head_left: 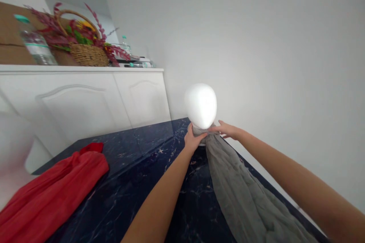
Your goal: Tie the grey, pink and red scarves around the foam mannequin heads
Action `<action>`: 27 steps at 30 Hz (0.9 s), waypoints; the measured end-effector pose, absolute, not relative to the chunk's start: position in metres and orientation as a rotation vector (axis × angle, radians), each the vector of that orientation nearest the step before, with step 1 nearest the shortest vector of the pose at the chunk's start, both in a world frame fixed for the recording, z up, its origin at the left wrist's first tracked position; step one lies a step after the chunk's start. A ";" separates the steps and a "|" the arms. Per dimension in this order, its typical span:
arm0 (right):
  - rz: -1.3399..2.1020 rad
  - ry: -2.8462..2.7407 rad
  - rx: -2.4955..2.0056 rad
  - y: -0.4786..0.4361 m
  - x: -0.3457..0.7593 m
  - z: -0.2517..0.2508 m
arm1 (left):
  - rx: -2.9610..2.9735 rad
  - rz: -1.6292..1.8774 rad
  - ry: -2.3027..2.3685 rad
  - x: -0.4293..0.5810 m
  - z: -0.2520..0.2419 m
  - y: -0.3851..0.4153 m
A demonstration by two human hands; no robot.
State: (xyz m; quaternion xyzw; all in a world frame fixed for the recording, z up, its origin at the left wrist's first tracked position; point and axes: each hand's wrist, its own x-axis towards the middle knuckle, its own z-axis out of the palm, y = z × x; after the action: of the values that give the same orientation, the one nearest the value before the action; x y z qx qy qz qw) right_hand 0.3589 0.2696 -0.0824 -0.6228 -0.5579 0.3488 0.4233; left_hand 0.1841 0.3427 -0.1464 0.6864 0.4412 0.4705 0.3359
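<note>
I've got the white foam head [200,106] standing on the dark marble counter [134,186], up against the wall, with the grey scarf [236,193] bunched at its neck and trailing down the counter. My left hand [194,139] is clenched on that bunch, pinning it to the neck. My right hand [224,130] reaches across, fingertips on the cloth, though I can't tell if it's gripping. Left of the head lies a red cloth [51,193], and beyond it stands a white cupboard [85,102] topped by a wicker basket [88,54].

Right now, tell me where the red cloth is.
In the head view, the red cloth lies lower left on the dark marble-patterned countertop, below the white cabinet doors.
</note>
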 end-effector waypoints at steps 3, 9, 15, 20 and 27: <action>0.705 -1.445 -1.774 0.231 0.353 -0.098 | 1.873 1.266 1.192 0.185 -0.152 0.336; 0.259 -2.018 -1.997 0.173 0.352 -0.125 | 1.980 1.267 1.283 0.185 -0.152 0.327; -0.236 -1.852 -2.341 0.188 0.415 -0.096 | 2.021 1.223 1.353 0.185 -0.148 0.320; -0.394 -1.902 -2.269 0.160 0.416 -0.103 | 1.996 1.232 1.355 0.184 -0.144 0.313; -0.084 -2.147 -1.827 0.075 0.355 -0.137 | 1.849 1.195 1.343 0.167 -0.139 0.288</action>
State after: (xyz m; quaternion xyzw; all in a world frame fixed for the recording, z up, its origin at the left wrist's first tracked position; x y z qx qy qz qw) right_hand 0.3555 0.0753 -0.1368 -0.6395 -0.7514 -0.0293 0.1600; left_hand 0.1667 0.2879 -0.1389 0.6888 0.5003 0.4450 0.2779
